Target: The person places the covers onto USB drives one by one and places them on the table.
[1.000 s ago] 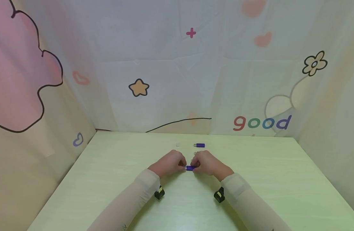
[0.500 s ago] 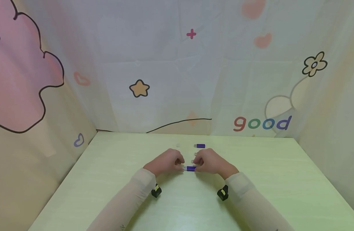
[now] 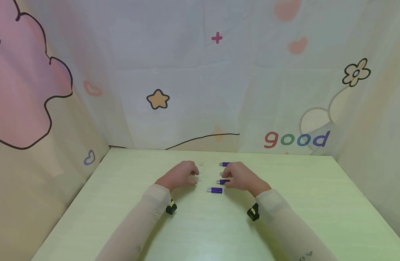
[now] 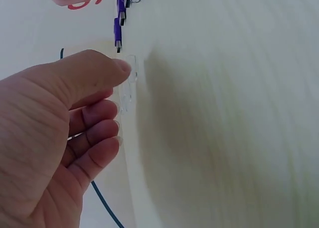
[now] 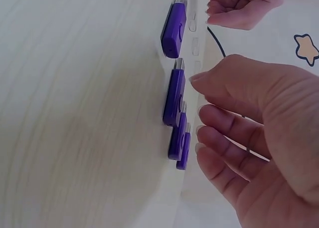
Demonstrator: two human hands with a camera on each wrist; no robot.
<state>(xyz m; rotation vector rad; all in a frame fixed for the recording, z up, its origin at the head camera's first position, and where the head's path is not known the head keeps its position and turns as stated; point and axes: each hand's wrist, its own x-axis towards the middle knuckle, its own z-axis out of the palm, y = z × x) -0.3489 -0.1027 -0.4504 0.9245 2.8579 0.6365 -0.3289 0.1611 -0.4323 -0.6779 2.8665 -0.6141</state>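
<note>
**Nearest place in a purple row is taken by the capped stick (image 3: 214, 190)**

Well beyond the capped stick, a pale fabric backdrop (image 3: 186, 47) is hung, printed with a star (image 3: 158, 99), a flower (image 3: 356, 73) and coloured lettering (image 3: 296, 139). Beneath the capped stick, a light, faintly grained bench (image 3: 203, 232) is spread. Two pale sleeves (image 3: 137, 221) are stretched in from the near side, one passing left of the capped stick, one right. The left hand (image 3: 180, 175) is held beyond and to the left of the capped stick, its fingers loosely curled; whether anything is touched by the thumb cannot be told. The right hand (image 3: 243, 175) is held beyond and to the right of the capped stick, its fingers curved and slightly spread, the thumb set apart from them. Small black devices (image 3: 253, 212) are worn at the wrists, nearer than the capped stick and on either side of it. Three uncapped sticks (image 3: 223, 182), also purple, are lined up beyond the capped stick, connectors pointed left, and are partly covered by the right hand. Beyond and left of the capped stick, three clear caps (image 3: 200, 179) are laid in a file.
</note>
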